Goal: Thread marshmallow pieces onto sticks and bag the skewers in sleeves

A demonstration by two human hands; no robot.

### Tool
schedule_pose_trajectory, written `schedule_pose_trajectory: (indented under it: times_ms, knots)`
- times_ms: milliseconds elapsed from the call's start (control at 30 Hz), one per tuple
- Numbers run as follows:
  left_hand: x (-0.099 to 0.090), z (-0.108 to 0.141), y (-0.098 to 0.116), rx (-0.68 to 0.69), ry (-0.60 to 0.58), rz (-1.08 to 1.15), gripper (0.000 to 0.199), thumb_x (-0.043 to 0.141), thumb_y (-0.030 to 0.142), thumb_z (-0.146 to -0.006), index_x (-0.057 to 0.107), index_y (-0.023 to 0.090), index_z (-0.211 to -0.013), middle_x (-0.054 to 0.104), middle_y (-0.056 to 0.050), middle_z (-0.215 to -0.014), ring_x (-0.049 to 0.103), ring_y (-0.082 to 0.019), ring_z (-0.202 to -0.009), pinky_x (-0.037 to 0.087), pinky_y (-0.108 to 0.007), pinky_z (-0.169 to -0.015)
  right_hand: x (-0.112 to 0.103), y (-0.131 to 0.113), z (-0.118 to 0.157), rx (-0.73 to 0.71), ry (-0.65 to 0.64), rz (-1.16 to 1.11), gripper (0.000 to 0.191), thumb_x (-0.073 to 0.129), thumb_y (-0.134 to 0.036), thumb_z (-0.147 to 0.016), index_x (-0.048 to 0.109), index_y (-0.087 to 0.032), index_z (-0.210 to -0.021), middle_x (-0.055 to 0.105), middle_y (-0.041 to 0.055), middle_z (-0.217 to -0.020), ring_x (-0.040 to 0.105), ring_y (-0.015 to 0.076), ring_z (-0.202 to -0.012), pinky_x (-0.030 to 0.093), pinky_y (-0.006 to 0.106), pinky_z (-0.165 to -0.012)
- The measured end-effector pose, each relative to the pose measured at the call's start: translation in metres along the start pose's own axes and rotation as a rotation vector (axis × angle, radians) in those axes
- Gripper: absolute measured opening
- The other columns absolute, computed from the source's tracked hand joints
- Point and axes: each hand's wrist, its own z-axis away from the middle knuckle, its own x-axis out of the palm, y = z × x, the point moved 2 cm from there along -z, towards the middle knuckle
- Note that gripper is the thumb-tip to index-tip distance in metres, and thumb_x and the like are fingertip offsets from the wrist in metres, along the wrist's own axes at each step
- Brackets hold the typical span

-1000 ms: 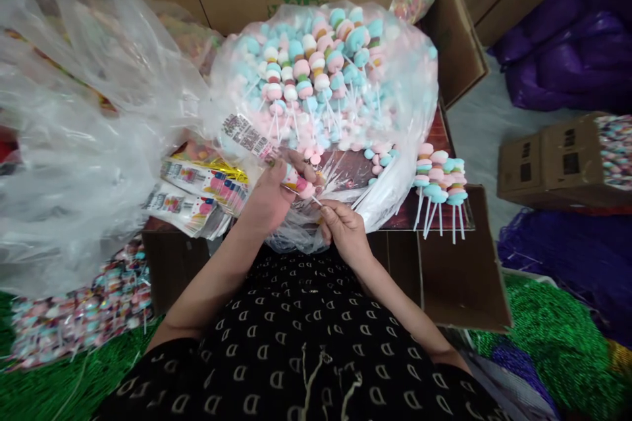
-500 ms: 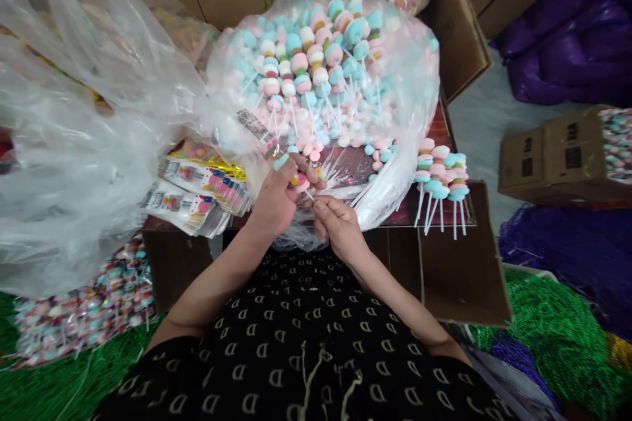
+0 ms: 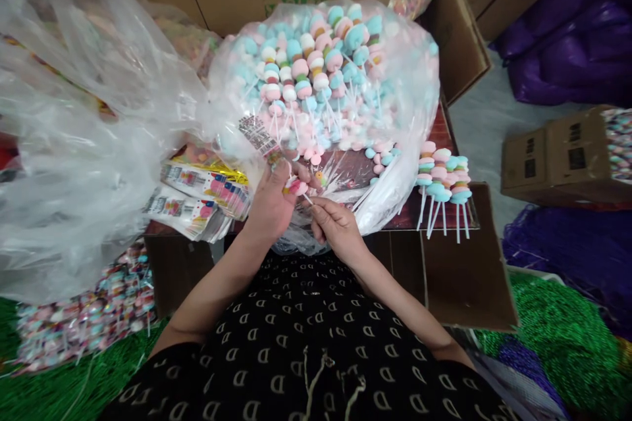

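My left hand (image 3: 273, 205) grips a pastel candy skewer (image 3: 295, 187) by its pink pieces, and its fingers hide part of the candy. My right hand (image 3: 336, 226) pinches the thin white stick (image 3: 308, 198) of that skewer near its lower end. Both hands rest at the mouth of a transparent plastic bag (image 3: 405, 125) packed with pink, blue and cream candy skewers (image 3: 316, 72). A printed barcode strip (image 3: 257, 136) lies against the bag just beyond my left hand.
A row of candy skewers (image 3: 442, 177) lies to the right on a dark red printed board (image 3: 434, 214) over an open cardboard box (image 3: 467, 270). Printed card packs (image 3: 205, 194) and loose plastic sheeting (image 3: 83, 131) lie left. Purple bags (image 3: 557, 46), green tinsel (image 3: 567, 342) and further cartons (image 3: 563, 158) surround it.
My left fingers have closed further over the skewer, and the teal piece at their tips no longer shows. My right hand still pinches the stick, and the view has shifted slightly.
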Motion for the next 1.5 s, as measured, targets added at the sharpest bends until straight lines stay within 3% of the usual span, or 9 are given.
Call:
schedule_pose_trajectory:
  times_ms: [167, 300, 400, 533, 633, 767, 867, 1033, 1500]
  knots:
    - [-0.006, -0.009, 0.012, 0.013, 0.075, 0.005, 0.03, 0.073, 0.052, -0.098, 0.069, 0.026, -0.114, 0.079, -0.001, -0.092, 0.079, -0.019, -0.085, 0.063, -0.03, -0.074, -0.004, 0.001, 0.0, -0.037, 0.096, 0.019, 0.042, 0.072, -0.057, -0.094, 0.081, -0.021, -0.114, 0.053, -0.0093, -0.048, 0.042, 0.009, -0.041, 0.038, 0.023, -0.045]
    - [-0.006, -0.014, 0.013, 0.0, 0.091, 0.027, 0.025, 0.072, 0.049, -0.1, 0.067, 0.024, -0.1, 0.074, 0.001, -0.08, 0.08, -0.019, -0.083, 0.062, -0.029, -0.072, -0.004, 0.0, 0.0, -0.063, 0.182, 0.036, 0.037, 0.076, -0.051, -0.091, 0.083, -0.021, -0.112, 0.057, -0.0076, -0.051, 0.043, 0.0089, -0.042, 0.039, 0.024, -0.046]
    - [-0.005, -0.01, 0.005, -0.038, 0.051, 0.022, 0.033, 0.068, 0.054, -0.102, 0.063, 0.022, -0.092, 0.071, 0.001, -0.076, 0.08, -0.02, -0.087, 0.062, -0.03, -0.075, -0.001, -0.002, 0.0, -0.071, 0.155, 0.039, 0.037, 0.073, -0.052, -0.093, 0.083, -0.021, -0.11, 0.052, -0.0092, -0.047, 0.04, 0.0086, -0.041, 0.039, 0.024, -0.045]
    - [-0.005, 0.001, -0.005, -0.052, -0.029, 0.012, 0.04, 0.081, 0.057, -0.09, 0.066, 0.026, -0.109, 0.078, -0.002, -0.095, 0.079, -0.022, -0.091, 0.063, -0.033, -0.076, 0.001, 0.0, 0.0, -0.098, 0.133, 0.096, 0.039, 0.065, -0.054, -0.099, 0.079, -0.02, -0.115, 0.057, -0.0089, -0.05, 0.045, 0.0087, -0.04, 0.041, 0.022, -0.045]
    - [-0.006, 0.007, -0.015, -0.078, -0.072, -0.063, 0.044, 0.093, 0.043, -0.08, 0.067, 0.027, -0.112, 0.08, -0.003, -0.106, 0.077, -0.021, -0.092, 0.061, -0.031, -0.071, 0.002, 0.003, -0.001, -0.177, 0.157, 0.199, 0.038, 0.061, -0.052, -0.102, 0.077, -0.022, -0.12, 0.062, -0.0074, -0.054, 0.052, 0.0102, -0.042, 0.045, 0.024, -0.047]
    - [-0.011, 0.007, -0.02, -0.079, -0.044, -0.186, 0.024, 0.084, 0.036, -0.084, 0.069, 0.022, -0.096, 0.076, -0.003, -0.088, 0.074, -0.02, -0.084, 0.059, -0.031, -0.07, -0.004, -0.005, 0.0, -0.336, 0.11, 0.392, 0.029, 0.057, -0.043, -0.106, 0.078, -0.024, -0.116, 0.069, -0.0033, -0.063, 0.063, 0.0135, -0.051, 0.055, 0.028, -0.056]
    - [-0.015, 0.004, -0.015, -0.058, -0.034, -0.215, 0.017, 0.078, 0.034, -0.086, 0.069, 0.02, -0.084, 0.071, -0.001, -0.077, 0.071, -0.018, -0.079, 0.059, -0.034, -0.078, -0.017, -0.023, -0.003, -0.476, 0.211, 0.54, 0.022, 0.06, -0.036, -0.106, 0.078, -0.026, -0.112, 0.08, 0.0015, -0.084, 0.073, 0.0168, -0.068, 0.062, 0.033, -0.069]
    - [-0.014, 0.008, -0.017, -0.148, -0.149, -0.195, 0.019, 0.074, 0.035, -0.086, 0.066, 0.02, -0.077, 0.065, 0.0, -0.07, 0.064, -0.016, -0.071, 0.057, -0.034, -0.078, -0.024, -0.043, -0.02, -0.684, 0.285, 0.638, 0.017, 0.065, -0.019, -0.102, 0.078, -0.027, -0.109, 0.082, 0.002, -0.098, 0.076, 0.0172, -0.086, 0.063, 0.032, -0.076]
    - [-0.009, 0.015, -0.027, -0.24, -0.133, -0.207, 0.031, 0.08, 0.042, -0.084, 0.058, 0.022, -0.074, 0.054, 0.005, -0.058, 0.052, -0.012, -0.056, 0.047, -0.029, -0.06, -0.008, -0.021, -0.023, -0.601, 0.448, 0.673, 0.014, 0.063, -0.026, -0.101, 0.076, -0.025, -0.108, 0.084, 0.003, -0.101, 0.075, 0.0154, -0.075, 0.063, 0.031, -0.071]
